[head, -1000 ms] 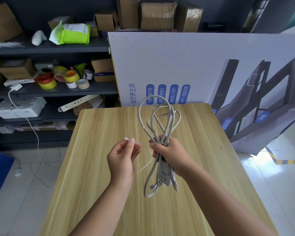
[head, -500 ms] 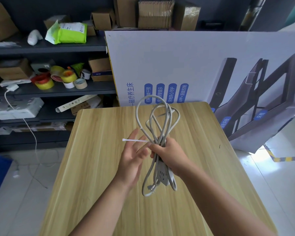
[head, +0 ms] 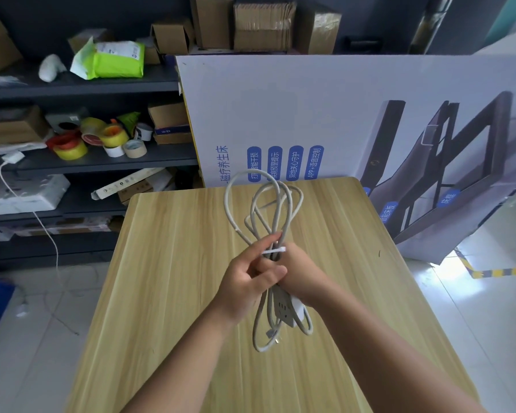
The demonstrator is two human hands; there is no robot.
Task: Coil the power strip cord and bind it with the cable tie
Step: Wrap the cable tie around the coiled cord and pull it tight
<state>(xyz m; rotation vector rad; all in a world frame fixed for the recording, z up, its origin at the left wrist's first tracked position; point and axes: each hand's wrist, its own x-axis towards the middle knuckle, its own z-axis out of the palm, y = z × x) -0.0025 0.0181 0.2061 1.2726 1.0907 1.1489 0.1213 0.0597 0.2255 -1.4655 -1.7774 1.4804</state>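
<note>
The grey-white power strip cord is gathered in long loops held above the wooden table. My right hand grips the bundle at its middle. The white power strip body and the plug hang below that hand. My left hand presses against the bundle from the left, its fingers pinching the white cable tie, which lies across the cords just above my right hand.
A large printed cardboard box stands behind the table's far edge. Dark shelves at left hold tape rolls, boxes and a green parcel. White tiled floor lies on both sides of the table.
My left hand has moved right, from holding the cable tie apart from the bundle to pressing it against the cords. The right hand has kept its grip.
</note>
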